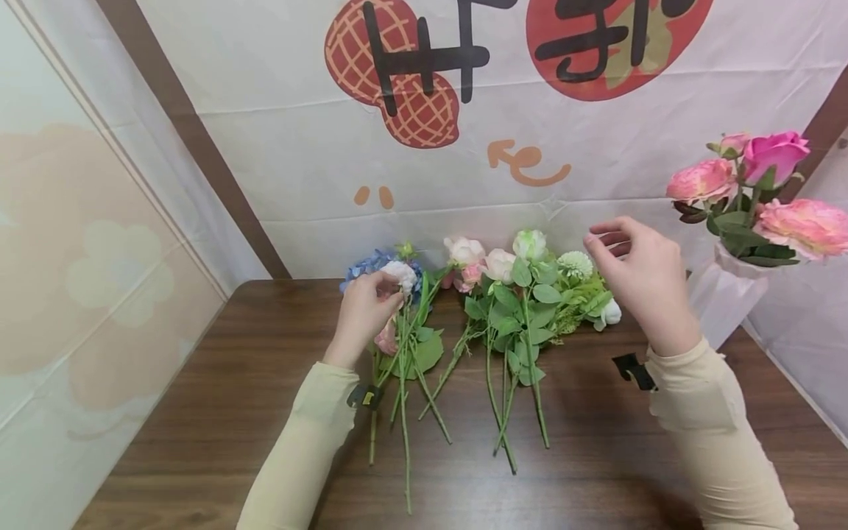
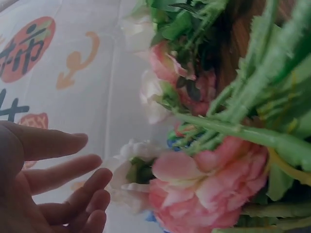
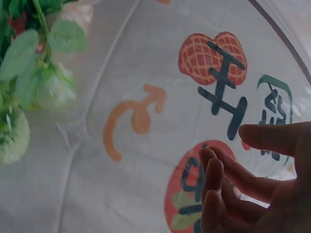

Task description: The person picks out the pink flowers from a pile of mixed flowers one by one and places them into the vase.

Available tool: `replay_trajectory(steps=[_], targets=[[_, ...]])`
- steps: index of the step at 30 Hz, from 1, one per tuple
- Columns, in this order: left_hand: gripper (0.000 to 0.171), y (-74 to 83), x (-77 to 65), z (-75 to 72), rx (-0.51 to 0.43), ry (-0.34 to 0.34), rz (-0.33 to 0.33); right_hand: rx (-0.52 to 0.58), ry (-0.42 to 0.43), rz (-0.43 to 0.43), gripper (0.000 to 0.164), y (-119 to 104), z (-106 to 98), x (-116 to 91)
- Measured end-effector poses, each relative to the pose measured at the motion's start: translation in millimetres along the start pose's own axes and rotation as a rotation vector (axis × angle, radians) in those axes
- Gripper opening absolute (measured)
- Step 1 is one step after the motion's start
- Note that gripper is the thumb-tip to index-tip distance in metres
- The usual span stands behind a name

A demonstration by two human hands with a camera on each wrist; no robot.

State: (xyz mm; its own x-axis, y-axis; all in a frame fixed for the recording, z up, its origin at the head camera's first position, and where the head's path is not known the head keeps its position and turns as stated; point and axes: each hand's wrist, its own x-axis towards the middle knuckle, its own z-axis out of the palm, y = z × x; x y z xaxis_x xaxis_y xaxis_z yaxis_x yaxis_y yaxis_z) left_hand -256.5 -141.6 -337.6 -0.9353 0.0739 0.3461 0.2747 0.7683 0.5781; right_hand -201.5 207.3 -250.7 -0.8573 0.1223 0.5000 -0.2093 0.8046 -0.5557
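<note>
Fingers of the left hand [image 1: 363, 313] were held apart, with the white flower [image 1: 400, 275] just past their tips — whether it was touched could not be told. Its stem seemed to be pointed toward the near side of the table [image 1: 218, 412]. The right hand [image 1: 645, 283] was held farther off, bent and empty — near the vase [image 1: 723, 302].

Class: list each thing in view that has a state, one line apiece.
Left bare hand, thumb and fingers apart, by white ruffled flower
Right bare hand, raised, holding nothing
White tapered vase, holding pink blooms
Pink, white and blue green-stemmed flowers, lying loose on brown wooden table
White printed cloth backdrop, creased
</note>
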Motion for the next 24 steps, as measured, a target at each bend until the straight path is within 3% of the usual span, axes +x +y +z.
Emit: replay_trajectory(steps=[4,10,13,24], targets=[[0.016,-5.4,-0.1,3.3,0.074,-0.039,-0.028,0.008,-0.05,0.018,0.036,0,18,2],[0.008,-11.7,-2.3,4.7,0.209,-0.162,-0.227,0.047,-0.121,0.019,0.037,0,41,4],[0.005,-16.2,-2.9,8.2,0.246,-0.235,-0.272,0.065,-0.153,0.024,0.036,0,49,2],[0.019,-27.4,0.2,20.6,0.27,-0.248,-0.185,0.039,-0.208,0.037,0.041,6,62,-1]])
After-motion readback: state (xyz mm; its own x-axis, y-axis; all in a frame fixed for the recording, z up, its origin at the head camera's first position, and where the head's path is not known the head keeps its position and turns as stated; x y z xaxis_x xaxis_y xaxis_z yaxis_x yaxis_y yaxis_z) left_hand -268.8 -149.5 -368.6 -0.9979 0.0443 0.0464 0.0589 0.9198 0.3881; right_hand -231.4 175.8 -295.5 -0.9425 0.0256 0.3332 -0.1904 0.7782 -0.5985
